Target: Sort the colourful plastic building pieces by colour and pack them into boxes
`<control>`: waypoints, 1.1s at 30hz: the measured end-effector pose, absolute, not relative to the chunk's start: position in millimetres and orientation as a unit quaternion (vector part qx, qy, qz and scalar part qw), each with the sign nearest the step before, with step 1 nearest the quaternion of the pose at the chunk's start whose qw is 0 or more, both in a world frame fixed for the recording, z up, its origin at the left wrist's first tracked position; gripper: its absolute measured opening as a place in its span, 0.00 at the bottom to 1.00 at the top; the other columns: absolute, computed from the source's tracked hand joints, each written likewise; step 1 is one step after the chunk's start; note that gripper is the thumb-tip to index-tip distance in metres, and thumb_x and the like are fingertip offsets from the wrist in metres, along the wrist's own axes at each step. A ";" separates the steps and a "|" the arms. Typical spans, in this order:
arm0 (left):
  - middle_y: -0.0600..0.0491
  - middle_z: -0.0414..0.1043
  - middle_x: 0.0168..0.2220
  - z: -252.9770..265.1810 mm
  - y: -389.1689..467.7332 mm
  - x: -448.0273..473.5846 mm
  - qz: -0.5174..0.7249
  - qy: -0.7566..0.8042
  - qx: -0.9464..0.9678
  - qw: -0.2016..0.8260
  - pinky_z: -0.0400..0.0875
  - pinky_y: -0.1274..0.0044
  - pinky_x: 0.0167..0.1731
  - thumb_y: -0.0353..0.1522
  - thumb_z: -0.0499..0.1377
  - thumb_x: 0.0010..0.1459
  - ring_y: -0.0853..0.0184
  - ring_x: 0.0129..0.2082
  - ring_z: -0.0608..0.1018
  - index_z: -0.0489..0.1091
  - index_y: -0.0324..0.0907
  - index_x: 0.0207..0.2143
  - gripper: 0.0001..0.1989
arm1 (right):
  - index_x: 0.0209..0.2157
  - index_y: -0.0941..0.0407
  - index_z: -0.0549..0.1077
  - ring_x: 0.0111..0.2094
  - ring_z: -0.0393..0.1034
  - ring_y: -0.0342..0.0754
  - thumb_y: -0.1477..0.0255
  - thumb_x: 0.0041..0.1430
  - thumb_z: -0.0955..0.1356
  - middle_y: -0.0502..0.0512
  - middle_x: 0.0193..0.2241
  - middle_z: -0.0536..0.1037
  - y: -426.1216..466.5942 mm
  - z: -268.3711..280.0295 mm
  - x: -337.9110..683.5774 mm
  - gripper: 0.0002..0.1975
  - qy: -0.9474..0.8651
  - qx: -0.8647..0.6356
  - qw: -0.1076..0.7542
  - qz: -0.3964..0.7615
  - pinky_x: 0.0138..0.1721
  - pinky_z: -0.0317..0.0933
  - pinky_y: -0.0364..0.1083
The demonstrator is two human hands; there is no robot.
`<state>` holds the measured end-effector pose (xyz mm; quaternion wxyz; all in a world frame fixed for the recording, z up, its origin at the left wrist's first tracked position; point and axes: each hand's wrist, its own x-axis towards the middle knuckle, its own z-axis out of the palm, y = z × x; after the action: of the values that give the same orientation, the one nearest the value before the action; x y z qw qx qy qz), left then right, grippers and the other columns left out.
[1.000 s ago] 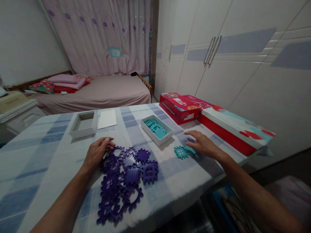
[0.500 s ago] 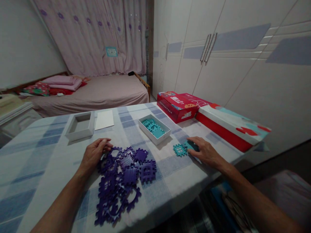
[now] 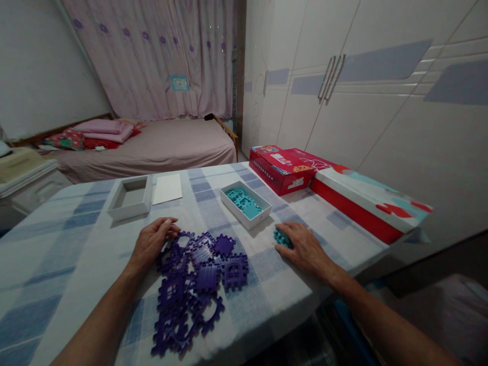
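Observation:
Flat purple interlocking building pieces (image 3: 208, 277) with toothed edges lie in an overlapping pile on the table. At the pile's upper left edge rests my left hand (image 3: 154, 241), fingers loosely bent and partly over the pieces; nothing shows in it. My right hand (image 3: 303, 246) is closed round teal interlocking building pieces (image 3: 280, 236) on the tablecloth, thumb on the near side and fingers on the far side. The palm hides most of them. Beyond, between both hands, a white box (image 3: 251, 221) holds more teal pieces (image 3: 244, 201).
A grey-white open box (image 3: 133, 209) and a white card (image 3: 168, 189) lie at the back left. Red boxes (image 3: 282, 175) and a long white-and-red box (image 3: 354, 218) stand along the right. The near table edge (image 3: 297, 315) passes below my right forearm.
My right hand has moved left over the teal pieces and closed round them, covering the window-shaped one that showed beside it. My left hand has stayed at the purple pile.

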<state>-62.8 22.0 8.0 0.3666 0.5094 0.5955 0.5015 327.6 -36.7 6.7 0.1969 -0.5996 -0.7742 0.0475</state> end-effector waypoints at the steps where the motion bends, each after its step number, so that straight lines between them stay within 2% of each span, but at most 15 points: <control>1: 0.50 0.77 0.27 7.8 22.2 -62.7 0.502 0.595 0.510 0.367 0.71 0.74 0.27 0.50 0.61 0.46 0.64 0.26 0.76 0.74 0.41 0.34 0.23 | 0.52 0.53 0.71 0.53 0.64 0.58 0.66 0.53 0.68 0.62 0.51 0.71 -35.1 8.0 327.1 0.23 -0.775 -0.596 0.203 0.057 0.55 0.58 0.58; 5: 0.50 0.76 0.27 4.5 24.1 -64.0 0.500 0.595 0.510 0.369 0.70 0.75 0.28 0.50 0.61 0.46 0.66 0.25 0.75 0.74 0.40 0.35 0.23 | 0.48 0.54 0.73 0.49 0.67 0.55 0.70 0.50 0.68 0.60 0.47 0.74 -28.8 14.8 329.0 0.21 -0.763 -0.586 0.252 0.098 0.52 0.61 0.54; 11: 0.51 0.76 0.28 -2.0 27.8 -68.0 0.497 0.589 0.520 0.367 0.71 0.73 0.29 0.51 0.60 0.48 0.64 0.26 0.76 0.73 0.40 0.35 0.23 | 0.47 0.54 0.73 0.49 0.67 0.53 0.69 0.51 0.68 0.57 0.47 0.74 -18.3 46.7 328.5 0.19 -0.754 -0.561 0.324 0.112 0.51 0.61 0.53; 18: 0.50 0.76 0.28 -0.5 26.3 -68.1 0.494 0.590 0.523 0.367 0.71 0.73 0.29 0.51 0.60 0.48 0.64 0.26 0.76 0.73 0.40 0.36 0.24 | 0.47 0.56 0.73 0.49 0.67 0.51 0.71 0.50 0.70 0.58 0.47 0.74 52.4 78.4 283.2 0.21 -0.788 -0.484 0.365 0.109 0.51 0.61 0.52; 22: 0.50 0.76 0.28 1.2 24.8 -67.5 0.492 0.588 0.526 0.368 0.71 0.74 0.30 0.51 0.60 0.48 0.65 0.26 0.75 0.73 0.40 0.36 0.24 | 0.53 0.59 0.68 0.56 0.61 0.54 0.69 0.49 0.71 0.62 0.54 0.69 82.5 68.8 254.1 0.28 -0.796 -0.502 0.324 0.102 0.56 0.56 0.54; 29: 0.50 0.76 0.28 0.6 26.3 -67.2 0.491 0.588 0.529 0.365 0.70 0.73 0.29 0.52 0.59 0.48 0.65 0.26 0.75 0.73 0.40 0.36 0.24 | 0.65 0.57 0.51 0.64 0.47 0.63 0.47 0.49 0.68 0.68 0.65 0.53 51.1 50.4 245.0 0.48 -0.741 -0.634 0.205 0.087 0.57 0.50 0.65; 33: 0.50 0.76 0.28 -0.5 27.3 -67.9 0.487 0.594 0.525 0.367 0.71 0.73 0.30 0.52 0.60 0.47 0.64 0.27 0.75 0.73 0.40 0.36 0.25 | 0.65 0.58 0.49 0.64 0.46 0.66 0.47 0.47 0.69 0.71 0.65 0.50 44.5 43.1 240.8 0.51 -0.734 -0.653 0.169 0.081 0.54 0.53 0.66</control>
<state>-67.9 27.3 -0.5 0.3668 0.5246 0.5940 0.4872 240.8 44.5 43.1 0.1690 -0.6530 -0.7338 0.0807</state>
